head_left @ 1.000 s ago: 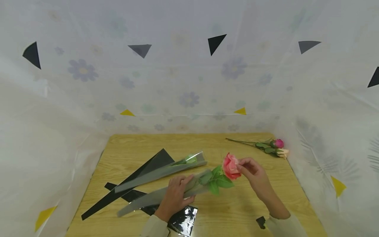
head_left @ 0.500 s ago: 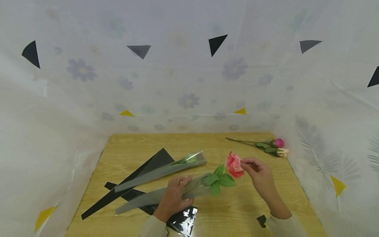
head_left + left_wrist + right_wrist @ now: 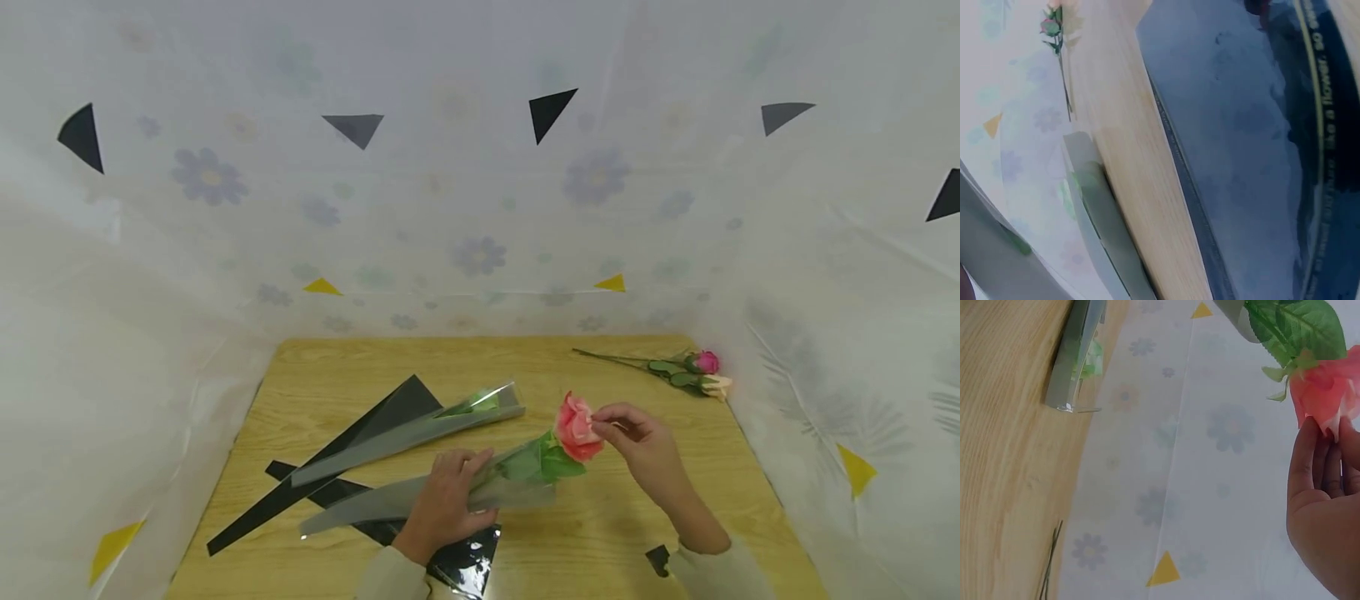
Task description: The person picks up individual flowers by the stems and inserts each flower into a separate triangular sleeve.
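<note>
In the head view my right hand [image 3: 648, 450] pinches the petals of a pink rose [image 3: 577, 427] between thumb and fingers. The right wrist view shows the same pinch at the edge of the rose [image 3: 1322, 394]. My left hand [image 3: 450, 504] grips a translucent grey flower sleeve [image 3: 375, 504] at its middle. The rose's stem lies inside that sleeve. Its green leaves [image 3: 562, 462] are partly inside the sleeve's mouth and partly out, and the bloom stands outside. In the left wrist view a sleeve [image 3: 1004, 256] shows at the lower left; the left fingers are mostly out of frame.
Behind the left hand lies another sleeve [image 3: 405, 437] with green leaves inside, over a folded black sleeve [image 3: 375, 425]. Glossy black wrapping [image 3: 468, 558] lies beneath the left wrist. A magenta rose [image 3: 707, 362] and a cream rose [image 3: 716, 387] rest at the back right. A black scrap [image 3: 658, 560] lies near the right sleeve.
The rose and right hand first shifted slightly right, then back left toward the left hand. More of the leaves now sit within the sleeve's mouth. The left hand has barely moved.
</note>
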`<state>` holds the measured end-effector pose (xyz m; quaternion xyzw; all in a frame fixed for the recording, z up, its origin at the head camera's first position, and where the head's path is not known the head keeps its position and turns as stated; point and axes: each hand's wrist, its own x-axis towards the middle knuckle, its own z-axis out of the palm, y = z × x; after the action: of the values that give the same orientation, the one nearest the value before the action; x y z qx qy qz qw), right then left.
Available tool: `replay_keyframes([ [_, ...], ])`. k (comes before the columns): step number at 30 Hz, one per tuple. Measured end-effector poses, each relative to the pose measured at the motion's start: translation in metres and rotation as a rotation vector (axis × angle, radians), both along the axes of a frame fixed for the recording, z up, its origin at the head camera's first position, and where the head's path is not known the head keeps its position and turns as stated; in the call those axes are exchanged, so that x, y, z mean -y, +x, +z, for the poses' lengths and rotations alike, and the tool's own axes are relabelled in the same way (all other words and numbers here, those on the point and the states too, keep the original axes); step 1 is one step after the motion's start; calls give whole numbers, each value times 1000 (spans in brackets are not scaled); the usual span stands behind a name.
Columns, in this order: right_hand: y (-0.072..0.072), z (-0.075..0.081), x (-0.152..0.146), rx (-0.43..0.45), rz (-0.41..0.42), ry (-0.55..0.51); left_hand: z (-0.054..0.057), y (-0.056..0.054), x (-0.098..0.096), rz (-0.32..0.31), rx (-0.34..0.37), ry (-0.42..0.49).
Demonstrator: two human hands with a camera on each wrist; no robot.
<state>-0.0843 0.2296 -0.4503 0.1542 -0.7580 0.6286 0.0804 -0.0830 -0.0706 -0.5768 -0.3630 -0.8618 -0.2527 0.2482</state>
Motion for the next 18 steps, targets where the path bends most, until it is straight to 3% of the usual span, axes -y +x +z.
replay_keyframes([
  [10,6,-11,9,104,96,-41,1,-1,-3,23,23,38],
  [18,11,-15,16,127,150,-19,4,-2,-6,38,33,62],
])
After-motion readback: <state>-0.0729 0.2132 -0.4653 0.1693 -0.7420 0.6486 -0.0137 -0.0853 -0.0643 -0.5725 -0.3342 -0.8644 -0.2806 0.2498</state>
